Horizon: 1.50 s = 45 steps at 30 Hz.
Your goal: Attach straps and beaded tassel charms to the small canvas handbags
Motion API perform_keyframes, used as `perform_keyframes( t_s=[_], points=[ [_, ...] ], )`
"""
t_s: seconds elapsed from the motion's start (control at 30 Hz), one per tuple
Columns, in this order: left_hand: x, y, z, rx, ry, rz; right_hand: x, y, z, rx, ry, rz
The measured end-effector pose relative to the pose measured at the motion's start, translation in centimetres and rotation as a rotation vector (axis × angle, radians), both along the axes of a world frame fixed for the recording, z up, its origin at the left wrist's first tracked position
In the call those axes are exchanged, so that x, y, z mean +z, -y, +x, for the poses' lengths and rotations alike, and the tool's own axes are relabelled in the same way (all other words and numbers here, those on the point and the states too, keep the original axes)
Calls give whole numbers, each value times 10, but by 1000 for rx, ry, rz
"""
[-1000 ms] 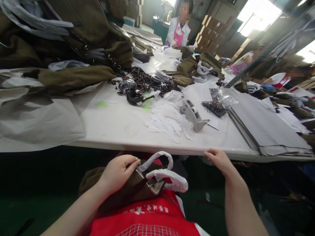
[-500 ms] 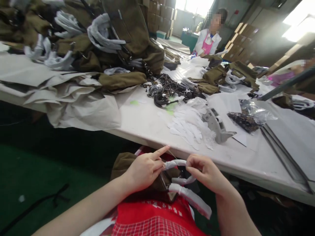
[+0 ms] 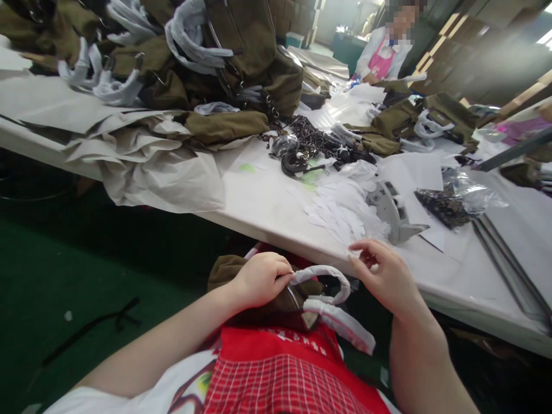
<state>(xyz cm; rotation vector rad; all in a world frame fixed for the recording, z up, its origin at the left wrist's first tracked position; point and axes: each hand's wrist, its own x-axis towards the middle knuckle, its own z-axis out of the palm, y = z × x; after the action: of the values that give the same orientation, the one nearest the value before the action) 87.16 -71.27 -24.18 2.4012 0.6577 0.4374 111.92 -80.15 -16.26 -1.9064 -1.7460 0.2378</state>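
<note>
An olive bag (image 3: 228, 269) with a metal zipper rests on my lap against the red apron. Its two handles are wrapped in white padding. My left hand (image 3: 265, 279) is closed, thumb and fingers pinching the base of the upper wrapped handle (image 3: 330, 271). The lower wrapped handle (image 3: 345, 325) hangs loose toward the right. Off the bag, my right hand (image 3: 382, 270) hovers by the table edge, its thumb and index fingertips slightly apart. White paper tags (image 3: 334, 215) lie on the table just beyond it.
A grey tape dispenser (image 3: 390, 210) sits beside the tags. Black chains and straps (image 3: 302, 155) lie behind, and olive bags (image 3: 241, 46) are piled at the left. A plastic bag of dark pieces (image 3: 448, 204) is at the right. A co-worker (image 3: 383, 54) stands across the table.
My right hand has let go of the wrapped handle and moved up and right toward the table edge. My left index finger, stretched out before, has curled into a pinch.
</note>
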Motion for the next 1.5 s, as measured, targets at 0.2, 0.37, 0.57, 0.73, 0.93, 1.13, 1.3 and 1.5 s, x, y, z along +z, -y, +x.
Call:
perform_keyframes(
  t_s=[0.2, 0.37, 0.57, 0.73, 0.93, 1.13, 1.3, 1.5],
  points=[
    [-2, 3, -1, 15, 11, 16, -6, -8, -55, 484, 118, -37],
    [-6, 5, -8, 79, 102, -75, -38, -28, -70, 475, 198, -420],
    [-19, -3, -21, 210, 281, -482, -40, -17, -71, 152, -102, -257],
    [-25, -7, -23, 204, 317, -645, -41, -13, -80, 226, -204, -289],
    [-23, -6, -23, 210, 295, -592, -45, -17, -80, 219, -230, -325],
    [-23, -5, -24, 204, 282, -556, -45, -17, -83, 203, -163, -329],
    [-19, -5, -24, 212, 260, -502, -47, -19, -88, 241, -172, -377],
    [-3, -6, -36, 185, 194, -403, -54, -26, -88, 276, -176, -381]
  ],
)
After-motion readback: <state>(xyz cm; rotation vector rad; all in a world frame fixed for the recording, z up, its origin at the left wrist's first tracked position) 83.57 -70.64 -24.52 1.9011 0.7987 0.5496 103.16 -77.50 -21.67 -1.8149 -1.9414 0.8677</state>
